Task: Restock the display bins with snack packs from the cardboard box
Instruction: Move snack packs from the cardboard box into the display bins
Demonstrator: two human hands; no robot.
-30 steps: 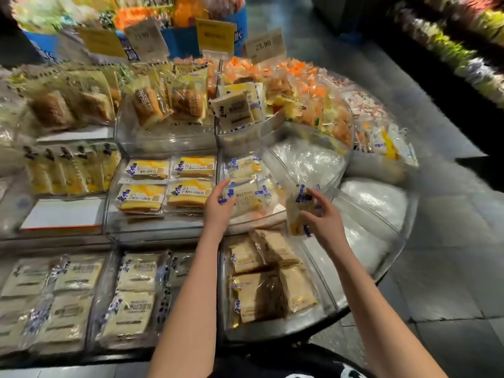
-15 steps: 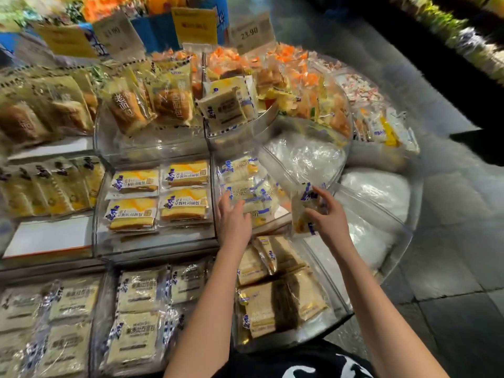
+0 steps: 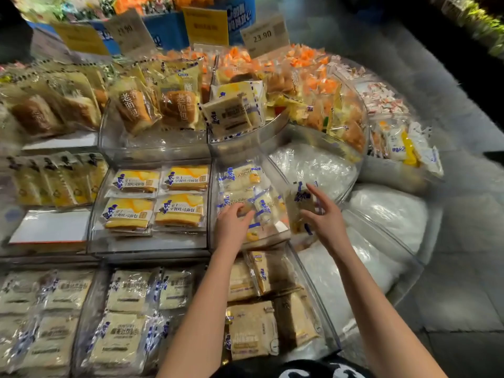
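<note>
Near the middle of the tiered display, a clear plastic bin (image 3: 268,242) contains a loose heap of clear-wrapped cream bread packs with blue print (image 3: 240,178). The left hand (image 3: 233,223) lies on the heap's 6 o'clock side, fingers reaching among the wrappers; whether it grasps one cannot be told. At 3 o'clock of the heap, the right hand (image 3: 326,221) grasps one more blue-printed clear snack pack (image 3: 298,205), held upright between thumb and fingers. Four yellow-labelled toast packs (image 3: 156,199) lie flat at 9 o'clock of the left hand. Crumpled white plastic bags (image 3: 313,165) sit at 12 o'clock of the right hand.
</note>
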